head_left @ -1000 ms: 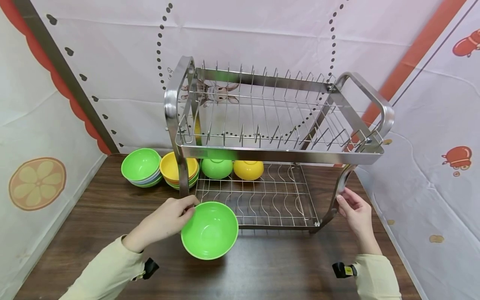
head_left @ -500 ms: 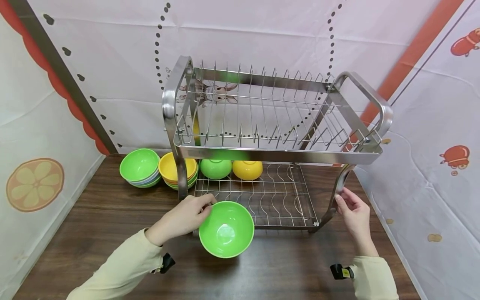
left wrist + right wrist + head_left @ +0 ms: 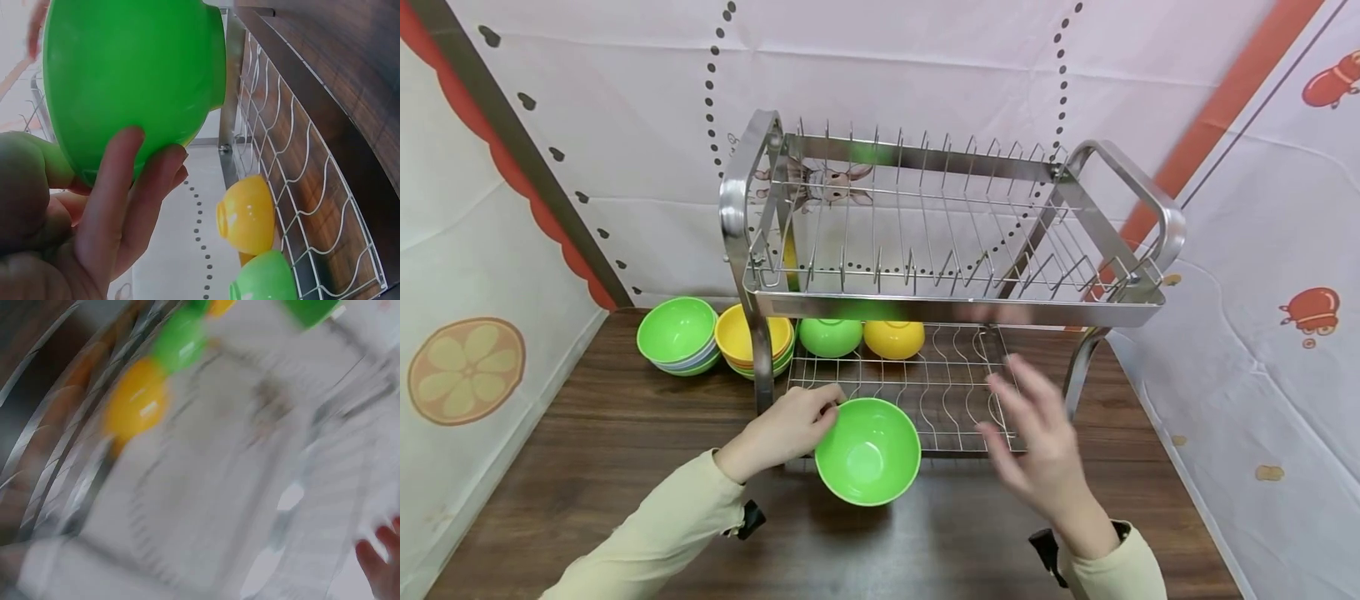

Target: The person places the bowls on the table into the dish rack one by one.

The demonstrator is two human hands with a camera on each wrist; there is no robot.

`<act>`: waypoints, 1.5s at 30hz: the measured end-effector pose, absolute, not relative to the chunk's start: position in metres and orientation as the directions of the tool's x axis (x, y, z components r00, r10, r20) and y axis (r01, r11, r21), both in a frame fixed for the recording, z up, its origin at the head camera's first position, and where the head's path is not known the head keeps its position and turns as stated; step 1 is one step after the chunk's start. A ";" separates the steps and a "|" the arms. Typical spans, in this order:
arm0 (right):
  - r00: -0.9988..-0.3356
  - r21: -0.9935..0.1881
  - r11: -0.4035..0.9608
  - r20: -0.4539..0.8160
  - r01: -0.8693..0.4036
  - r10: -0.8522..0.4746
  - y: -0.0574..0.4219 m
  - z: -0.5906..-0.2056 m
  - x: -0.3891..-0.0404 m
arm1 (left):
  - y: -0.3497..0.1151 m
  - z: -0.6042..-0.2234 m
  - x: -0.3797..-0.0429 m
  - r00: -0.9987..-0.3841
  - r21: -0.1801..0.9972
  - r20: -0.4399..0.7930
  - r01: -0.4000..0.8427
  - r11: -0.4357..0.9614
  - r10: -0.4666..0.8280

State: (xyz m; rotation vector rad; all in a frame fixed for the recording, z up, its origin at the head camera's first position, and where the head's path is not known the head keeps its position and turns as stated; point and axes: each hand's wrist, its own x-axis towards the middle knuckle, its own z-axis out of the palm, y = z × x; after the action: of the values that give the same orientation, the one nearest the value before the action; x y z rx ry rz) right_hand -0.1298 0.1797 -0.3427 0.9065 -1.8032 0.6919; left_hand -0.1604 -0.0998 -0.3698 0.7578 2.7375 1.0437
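My left hand [image 3: 790, 429] pinches the rim of a green bowl [image 3: 868, 452], thumb inside and fingers along its outer wall in the left wrist view. The bowl is held in front of the dish rack's lower tier, its mouth tilted up toward the head camera. My right hand [image 3: 1045, 442], blurred, is in the air to the right of the bowl with its fingers spread, holding nothing. On the lower tier [image 3: 955, 392] of the two-tier metal dish rack, a green bowl [image 3: 831, 337] and a yellow bowl [image 3: 249, 214] stand upside down at the back left.
Left of the rack stand two stacks of bowls, one topped by a green bowl [image 3: 676, 330], the other by a yellow bowl [image 3: 747, 329]. The rack's upper tier [image 3: 955, 308], with upright wires, overhangs the lower one. Printed cloth walls [image 3: 647, 100] enclose the wooden table.
My left hand has carried the green bowl rightward along the rack's front. My right hand has let go of the rack's right leg and moved left toward the bowl.
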 end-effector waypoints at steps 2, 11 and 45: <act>-0.219 0.045 0.477 0.847 -0.878 -0.484 0.167 -0.342 -0.124 | -0.099 -0.371 -0.161 -0.870 0.654 0.070 0.410 0.636 0.488; -0.289 0.160 0.400 0.464 -0.902 -0.838 0.130 -0.360 -0.105 | -0.094 -0.374 -0.162 -0.882 0.655 0.081 0.398 0.643 0.464; -0.277 0.180 0.463 0.598 -0.868 -0.752 0.136 -0.372 -0.120 | -0.130 -0.349 -0.137 -0.883 0.661 0.458 0.414 0.626 0.101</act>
State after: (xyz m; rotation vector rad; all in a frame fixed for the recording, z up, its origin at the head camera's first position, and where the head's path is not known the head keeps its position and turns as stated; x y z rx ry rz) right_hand -0.1204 0.1363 -0.3724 1.3420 -2.0878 0.2393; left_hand -0.1368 -0.1300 -0.3493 0.5251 3.1681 1.4630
